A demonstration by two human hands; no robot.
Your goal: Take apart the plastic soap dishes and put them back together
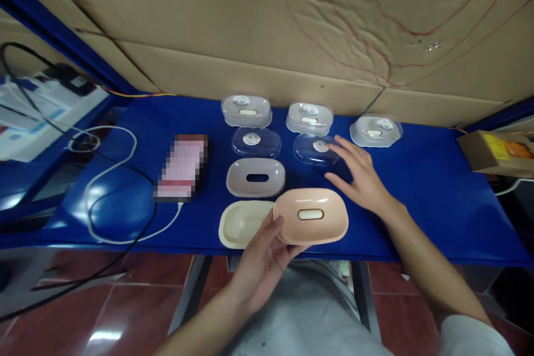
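My left hand (267, 258) grips a peach soap dish (312, 200) by its left side, just above the table's front edge. A cream piece shows through the slot in the dish's floor. Stretched over the table, my right hand (361, 175) has its fingers apart at the right end of a clear lid (306, 147) with a round sticker; whether they touch it I cannot tell. Partly behind the peach dish lies a cream tray (240, 225). Beyond that sits a grey tray (237, 178) with an open slot, then another clear lid (267, 147).
Along the back stand three lidded grey soap dishes: left (254, 117), middle (306, 125), right (371, 136). A phone (181, 161) on a white charging cable (136, 147) lies to the left. A cardboard box (484, 156) stands at the right end, and cardboard panels (200, 33) wall the back.
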